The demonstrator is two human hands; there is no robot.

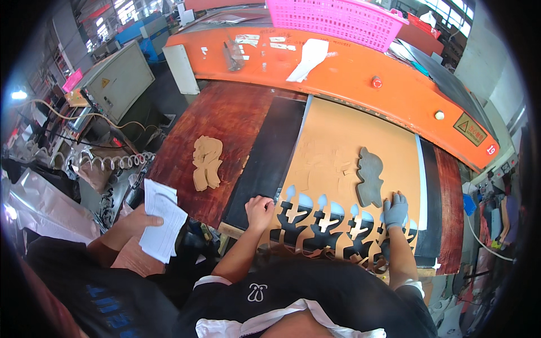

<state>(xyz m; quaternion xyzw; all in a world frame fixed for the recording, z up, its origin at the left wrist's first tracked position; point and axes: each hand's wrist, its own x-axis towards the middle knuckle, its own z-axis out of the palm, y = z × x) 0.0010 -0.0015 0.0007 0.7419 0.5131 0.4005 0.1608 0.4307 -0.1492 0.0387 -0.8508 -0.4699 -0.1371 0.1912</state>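
Figure-shaped gaps (322, 239) line the flat tan sheet's (332, 129) near edge. At its left edge, our bare left hand's (260, 212) fingers curl; we cannot tell whether they grip anything. On its right half lie our grey-gloved right hand (396, 213), fingers extended, and, just beyond, the dark grey figure-shaped block (369, 179). We're probably positioning that; the next move calls for hands clear of the orange beam (350, 69) beyond the sheet.

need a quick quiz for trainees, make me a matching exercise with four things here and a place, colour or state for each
1. right hand
2. dark grey shape
3. tan cut pieces
4. basket

A. bright pink
B. on the reddish-brown board
C. wearing a glove
D. lying on the tan sheet

Pairs: 1-C, 2-D, 3-B, 4-A
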